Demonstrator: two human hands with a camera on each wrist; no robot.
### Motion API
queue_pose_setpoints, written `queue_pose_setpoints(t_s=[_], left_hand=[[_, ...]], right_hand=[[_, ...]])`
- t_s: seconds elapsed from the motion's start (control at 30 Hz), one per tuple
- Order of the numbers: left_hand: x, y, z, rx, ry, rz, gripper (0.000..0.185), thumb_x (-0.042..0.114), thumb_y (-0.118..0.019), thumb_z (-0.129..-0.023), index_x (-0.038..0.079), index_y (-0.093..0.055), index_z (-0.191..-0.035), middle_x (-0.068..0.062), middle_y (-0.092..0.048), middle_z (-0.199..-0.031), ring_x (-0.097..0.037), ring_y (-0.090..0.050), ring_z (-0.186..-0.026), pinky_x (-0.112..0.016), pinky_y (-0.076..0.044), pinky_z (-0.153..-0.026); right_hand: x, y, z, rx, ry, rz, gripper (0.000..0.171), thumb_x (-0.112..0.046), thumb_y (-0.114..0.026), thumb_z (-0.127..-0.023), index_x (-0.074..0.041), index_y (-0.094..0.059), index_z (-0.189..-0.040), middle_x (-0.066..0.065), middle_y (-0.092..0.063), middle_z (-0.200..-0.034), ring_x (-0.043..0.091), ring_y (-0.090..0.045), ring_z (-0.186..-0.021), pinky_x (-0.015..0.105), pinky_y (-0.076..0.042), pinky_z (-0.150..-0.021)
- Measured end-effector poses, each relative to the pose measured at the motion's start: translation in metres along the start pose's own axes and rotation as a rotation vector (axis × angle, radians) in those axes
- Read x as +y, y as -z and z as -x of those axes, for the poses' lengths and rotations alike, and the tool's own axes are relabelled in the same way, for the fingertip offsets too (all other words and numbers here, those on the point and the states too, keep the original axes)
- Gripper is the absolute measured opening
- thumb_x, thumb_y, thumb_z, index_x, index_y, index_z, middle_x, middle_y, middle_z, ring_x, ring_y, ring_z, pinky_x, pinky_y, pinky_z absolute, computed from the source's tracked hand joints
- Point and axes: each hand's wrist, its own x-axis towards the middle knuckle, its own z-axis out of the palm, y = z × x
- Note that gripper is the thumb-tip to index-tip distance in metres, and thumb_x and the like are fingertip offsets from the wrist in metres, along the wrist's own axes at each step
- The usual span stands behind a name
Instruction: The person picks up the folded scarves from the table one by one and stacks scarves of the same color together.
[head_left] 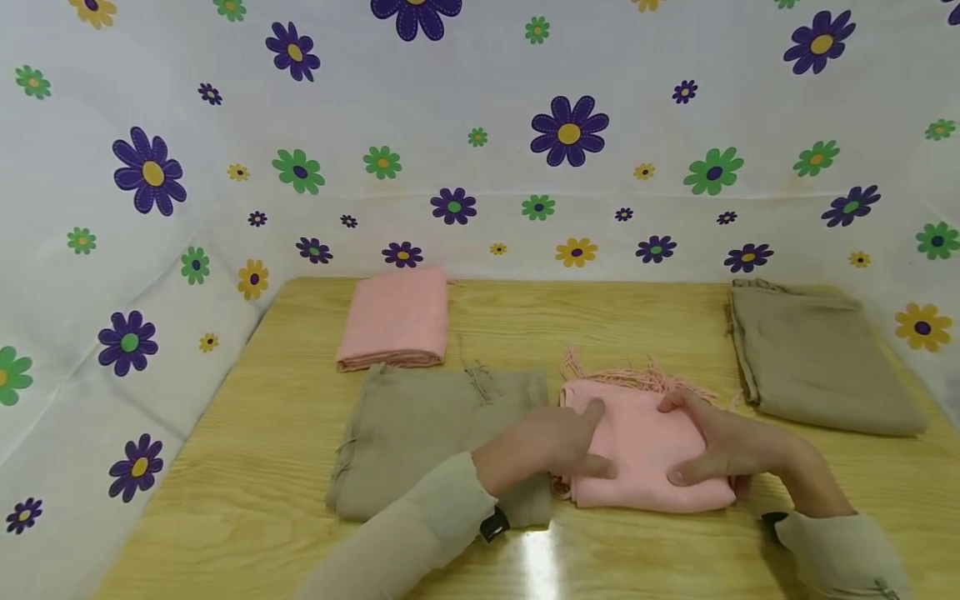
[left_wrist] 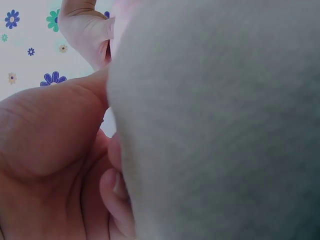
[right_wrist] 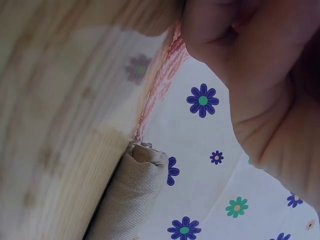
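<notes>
Matt pink cloth [head_left: 645, 450], glossy wooden table [head_left: 645, 558]
</notes>
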Motion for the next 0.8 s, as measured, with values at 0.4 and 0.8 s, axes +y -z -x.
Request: queue_pose_setpoints(t_s=[0.4,0.8], left_hand=[[-0.0060,0.0003,0.0053,-0.008,-0.007,0.031,0.091,0.062,-0.058,-0.091,0.020,-0.015,-0.160,-0.002,-0.061,-0.066,-0.014,-0.056,-0.054,-0.030,-0.043,-0.049],[-0.0034,-0.0021,0.0061,0.007,-0.010,0.128,0.091,0.056,-0.062,-0.092,0.019,-0.014,-0.160,-0.004,-0.060,-0.065,-0.016,-0.055,-0.051,-0.030,-0.044,-0.049]], right_hand=[[-0.0010,-0.0037,-0.0036,-0.006,0.041,-0.023,0.075,-0.025,-0.079,-0.085,-0.010,-0.027,-0.137,0.023,-0.049,-0.110,0.024,-0.058,-0.069,0.037,-0.047,-0.039],[0.0017,-0.0007,-0.0019,0.000,0.088,-0.008,0.074,-0.023,-0.078,-0.085,-0.008,-0.027,-0.137,0.023,-0.048,-0.114,0.028,-0.059,-0.084,0.040,-0.050,-0.044]])
